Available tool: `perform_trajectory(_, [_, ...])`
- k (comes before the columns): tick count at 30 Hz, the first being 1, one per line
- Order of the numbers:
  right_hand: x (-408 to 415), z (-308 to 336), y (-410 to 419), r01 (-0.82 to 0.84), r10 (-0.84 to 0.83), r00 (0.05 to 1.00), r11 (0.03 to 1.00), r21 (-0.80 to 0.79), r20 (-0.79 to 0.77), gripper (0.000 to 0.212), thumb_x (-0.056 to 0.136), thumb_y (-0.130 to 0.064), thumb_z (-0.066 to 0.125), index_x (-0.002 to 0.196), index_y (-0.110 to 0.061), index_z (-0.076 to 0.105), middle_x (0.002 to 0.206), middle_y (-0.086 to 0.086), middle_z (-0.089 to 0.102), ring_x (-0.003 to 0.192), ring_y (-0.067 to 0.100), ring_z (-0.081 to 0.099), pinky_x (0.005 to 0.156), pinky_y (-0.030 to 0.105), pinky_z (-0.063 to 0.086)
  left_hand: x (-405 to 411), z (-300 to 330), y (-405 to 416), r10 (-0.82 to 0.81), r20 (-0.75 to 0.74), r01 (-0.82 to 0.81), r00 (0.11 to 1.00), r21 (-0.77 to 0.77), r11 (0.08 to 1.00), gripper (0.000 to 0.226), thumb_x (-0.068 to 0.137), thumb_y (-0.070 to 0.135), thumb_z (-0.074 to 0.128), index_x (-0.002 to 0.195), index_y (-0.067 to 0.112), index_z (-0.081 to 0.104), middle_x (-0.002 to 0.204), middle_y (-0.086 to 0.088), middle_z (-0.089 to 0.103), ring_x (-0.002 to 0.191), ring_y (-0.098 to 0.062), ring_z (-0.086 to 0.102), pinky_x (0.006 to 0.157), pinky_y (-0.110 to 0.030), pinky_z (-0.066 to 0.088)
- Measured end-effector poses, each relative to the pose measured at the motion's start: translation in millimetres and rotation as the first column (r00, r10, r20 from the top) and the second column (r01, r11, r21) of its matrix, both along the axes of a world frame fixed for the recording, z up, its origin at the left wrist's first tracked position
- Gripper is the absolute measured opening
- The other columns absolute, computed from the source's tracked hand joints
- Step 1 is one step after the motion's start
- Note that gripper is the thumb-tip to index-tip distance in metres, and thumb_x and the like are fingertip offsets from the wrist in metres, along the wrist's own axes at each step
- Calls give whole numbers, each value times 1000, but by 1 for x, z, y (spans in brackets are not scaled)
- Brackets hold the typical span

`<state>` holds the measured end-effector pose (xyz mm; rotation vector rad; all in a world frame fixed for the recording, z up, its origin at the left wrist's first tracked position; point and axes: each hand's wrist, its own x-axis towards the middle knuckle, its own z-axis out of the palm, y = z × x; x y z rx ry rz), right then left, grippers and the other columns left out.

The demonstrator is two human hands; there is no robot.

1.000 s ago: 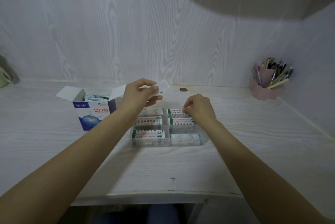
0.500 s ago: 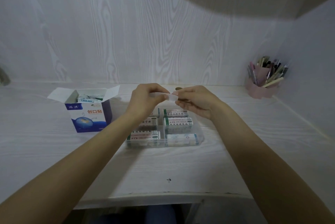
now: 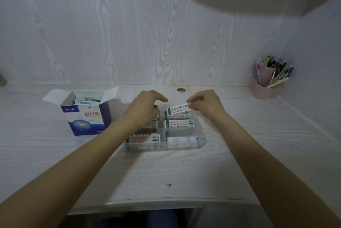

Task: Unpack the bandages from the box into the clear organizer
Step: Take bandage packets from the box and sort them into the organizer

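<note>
The blue and white bandage box [image 3: 84, 117] stands open at the left of the desk, with several wrapped bandages inside. The clear organizer [image 3: 200, 135] sits at the centre, and stacks of bandages fill its compartments. My right hand [image 3: 204, 105] pinches one end of a white bandage strip [image 3: 178, 109] just above the back right compartment. My left hand [image 3: 145, 109] hovers over the back left compartment, fingers loosely curled and holding nothing, and it hides that compartment.
A pink holder full of pens [image 3: 267, 83] stands at the back right by the side wall. A round cable hole [image 3: 181, 90] lies behind the organizer. The desk's front edge [image 3: 166, 200] runs below my forearms.
The bandage strip passed from my left hand to my right hand. My right hand now holds it alone over the back right compartment, and my left hand has let go and dropped toward the organizer.
</note>
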<state>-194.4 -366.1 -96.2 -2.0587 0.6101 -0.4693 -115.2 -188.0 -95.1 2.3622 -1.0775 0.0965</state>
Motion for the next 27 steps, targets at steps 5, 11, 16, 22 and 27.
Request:
perform_trajectory(5, [2,-8,7,-61,19,990,953,-297,-142,12,84,0,64,92,-2,72,93,11,69,89,18,62,66,11,43,-2,-1,-4,-52,176,-2,983,293,956,53,86,-1,48,127,31,58,143,3,38,131,-20,30,105,-38,26])
perform_trajectory(11, [10,-13,13,-122,-17,962,867,-483,-274,10,84,-11,66,92,-10,72,102,7,66,101,22,60,75,31,50,-3,-2,-4,-109,236,5,966,399,917,52,88,3,48,128,35,56,149,3,30,138,-19,20,112,-38,15])
perform_trajectory(16, [10,-2,19,-88,-162,919,806,-585,-360,30,85,-28,69,106,-7,61,111,8,57,105,26,54,70,31,40,-3,-1,-4,-89,240,-2,967,357,934,49,86,3,50,123,34,61,148,2,32,137,-19,22,112,-37,14])
perform_trajectory(22, [11,7,26,-151,-173,840,836,-527,-514,26,89,-30,65,101,-12,51,96,4,53,83,21,50,65,29,37,-5,0,-4,-79,215,0,973,345,939,46,87,2,50,120,30,63,147,1,33,136,-18,24,112,-36,15])
perform_trajectory(27, [12,9,27,-107,-161,841,886,-451,-517,28,87,-30,67,95,-13,46,93,3,49,82,21,49,65,29,38,-5,3,-1,-87,180,25,980,321,947,46,85,1,50,120,29,63,145,1,35,134,-18,26,109,-36,20])
